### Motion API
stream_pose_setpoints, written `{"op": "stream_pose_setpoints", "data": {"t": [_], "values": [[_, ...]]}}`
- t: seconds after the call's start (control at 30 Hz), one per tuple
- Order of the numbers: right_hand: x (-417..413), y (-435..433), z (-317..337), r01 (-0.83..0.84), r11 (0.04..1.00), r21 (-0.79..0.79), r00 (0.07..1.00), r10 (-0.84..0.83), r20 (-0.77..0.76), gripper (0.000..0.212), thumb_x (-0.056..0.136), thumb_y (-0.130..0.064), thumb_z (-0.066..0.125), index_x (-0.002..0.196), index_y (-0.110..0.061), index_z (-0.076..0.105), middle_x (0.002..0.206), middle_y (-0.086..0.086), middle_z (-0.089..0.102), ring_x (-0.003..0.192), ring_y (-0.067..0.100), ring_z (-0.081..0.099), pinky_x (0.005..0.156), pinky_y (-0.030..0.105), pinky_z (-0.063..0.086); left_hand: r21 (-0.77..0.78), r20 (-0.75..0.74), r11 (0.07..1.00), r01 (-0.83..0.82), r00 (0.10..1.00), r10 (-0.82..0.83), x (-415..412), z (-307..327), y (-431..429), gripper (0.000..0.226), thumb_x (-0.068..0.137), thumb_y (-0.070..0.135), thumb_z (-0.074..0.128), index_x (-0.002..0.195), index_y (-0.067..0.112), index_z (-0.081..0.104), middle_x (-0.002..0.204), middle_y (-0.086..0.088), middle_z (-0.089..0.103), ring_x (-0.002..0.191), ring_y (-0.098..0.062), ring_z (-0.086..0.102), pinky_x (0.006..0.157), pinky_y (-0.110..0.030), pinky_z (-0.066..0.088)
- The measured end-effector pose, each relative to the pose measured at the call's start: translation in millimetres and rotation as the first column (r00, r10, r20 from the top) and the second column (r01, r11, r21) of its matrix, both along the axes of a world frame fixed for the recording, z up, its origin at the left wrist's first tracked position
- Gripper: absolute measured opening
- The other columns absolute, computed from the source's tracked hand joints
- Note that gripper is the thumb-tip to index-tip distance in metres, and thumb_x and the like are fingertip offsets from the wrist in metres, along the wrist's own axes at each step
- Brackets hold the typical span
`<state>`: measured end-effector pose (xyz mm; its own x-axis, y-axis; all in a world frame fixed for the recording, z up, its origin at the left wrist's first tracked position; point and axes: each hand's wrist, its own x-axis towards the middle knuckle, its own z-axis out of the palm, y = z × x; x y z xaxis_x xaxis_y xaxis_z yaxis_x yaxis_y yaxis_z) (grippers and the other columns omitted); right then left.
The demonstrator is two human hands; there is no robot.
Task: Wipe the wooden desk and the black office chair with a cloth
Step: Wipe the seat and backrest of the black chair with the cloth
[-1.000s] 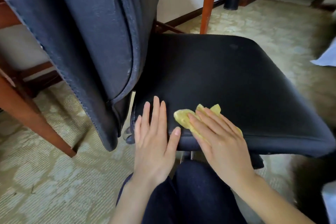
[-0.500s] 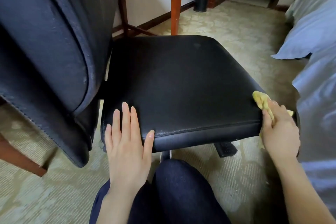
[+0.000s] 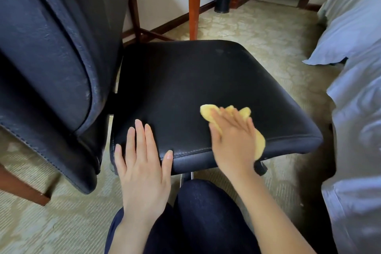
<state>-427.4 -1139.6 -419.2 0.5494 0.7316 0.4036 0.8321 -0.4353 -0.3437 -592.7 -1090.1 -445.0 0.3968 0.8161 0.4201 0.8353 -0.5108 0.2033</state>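
The chair's backrest (image 3: 51, 57) stood at left. The left hand (image 3: 142, 167) lay flat, fingers straight, on the black seat (image 3: 195, 88), steadying it. Right of it, the right hand (image 3: 231, 140) pressed the yellow cloth (image 3: 208, 113) with extended fingers near the seat's front edge. The soft, light cloth likely slid best under a flat palm.

The chair (image 3: 195, 88) is plain black with scuffed greyish patches on its backrest, and the cloth (image 3: 208, 112) is pale yellow. The carpet (image 3: 257, 27) is beige-green with a lighter blotchy floral pattern, the bench (image 3: 193, 6) is reddish-brown wood, the bedding (image 3: 354, 109) is light blue, and the trousers (image 3: 206, 222) are dark navy.
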Motion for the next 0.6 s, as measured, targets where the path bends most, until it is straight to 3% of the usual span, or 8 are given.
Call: {"op": "stream_pose_setpoints", "data": {"t": [0.07,0.2,0.33,0.4,0.53,0.6], "values": [[-4.8,24.1,4.1,-0.079,0.989,-0.121,0.997,0.081,0.007,0.038,0.1,-0.03,0.035,0.135,-0.024,0.048,0.137,-0.006,0.051,0.138,0.02,0.031,0.113,0.04,0.017,0.005,0.004,1.0,0.004,1.0,-0.004,-0.1,-0.1,-0.3,0.066,0.095,0.041,0.026,0.143,-0.003,0.034,0.152,-0.018,0.03,0.138,-0.033,0.031,0.112,-0.047,0.01],[0.6,85.3,16.7,-0.278,0.937,-0.212,0.959,0.282,-0.015,0.034,0.101,-0.028,0.035,0.133,-0.025,0.047,0.133,-0.003,0.052,0.128,0.022,0.038,0.104,0.041,0.028,0.005,-0.013,1.0,0.005,1.0,-0.005,-0.7,0.0,-0.2,0.065,0.094,0.04,0.028,0.142,-0.004,0.035,0.151,-0.019,0.03,0.137,-0.034,0.034,0.111,-0.048,0.013],[11.1,155.2,21.6,-0.4,0.837,-0.373,0.914,0.395,-0.096,0.037,0.103,-0.029,0.03,0.137,-0.035,0.04,0.138,0.001,0.046,0.131,0.028,0.034,0.105,0.05,0.033,-0.007,-0.03,1.0,0.007,1.0,-0.008,-1.3,-0.1,0.6,0.066,0.095,0.04,0.028,0.143,-0.004,0.034,0.152,-0.019,0.029,0.138,-0.033,0.033,0.111,-0.047,0.013],[9.1,176.7,23.7,-0.436,0.815,-0.381,0.893,0.444,-0.073,0.038,0.103,-0.027,0.028,0.138,-0.04,0.038,0.136,0.001,0.047,0.129,0.03,0.035,0.102,0.051,0.035,-0.01,-0.03,1.0,0.009,1.0,-0.009,-1.3,-0.2,0.9,0.066,0.095,0.041,0.028,0.143,-0.003,0.033,0.152,-0.018,0.028,0.139,-0.033,0.032,0.112,-0.047,0.013],[-4.1,182.8,28.2,-0.506,0.776,-0.378,0.819,0.569,0.071,0.038,0.103,-0.024,0.03,0.139,-0.024,0.043,0.14,0.009,0.044,0.123,0.031,0.041,0.097,0.045,0.035,-0.026,-0.01,1.0,0.006,1.0,-0.007,-2.2,-0.4,2.6,0.064,0.096,0.04,0.023,0.146,0.0,0.024,0.155,-0.015,0.02,0.142,-0.029,0.024,0.113,-0.046,0.014],[-6.7,171.0,27.1,-0.587,0.689,-0.424,0.735,0.673,0.077,0.042,0.103,-0.02,0.032,0.144,-0.02,0.037,0.15,0.013,0.033,0.132,0.032,0.035,0.101,0.048,0.035,-0.04,0.023,0.999,0.017,1.0,-0.016,-3.1,-1.0,4.5,0.063,0.096,0.04,0.021,0.147,0.002,0.017,0.156,-0.013,0.014,0.143,-0.028,0.018,0.114,-0.043,0.007]]}}
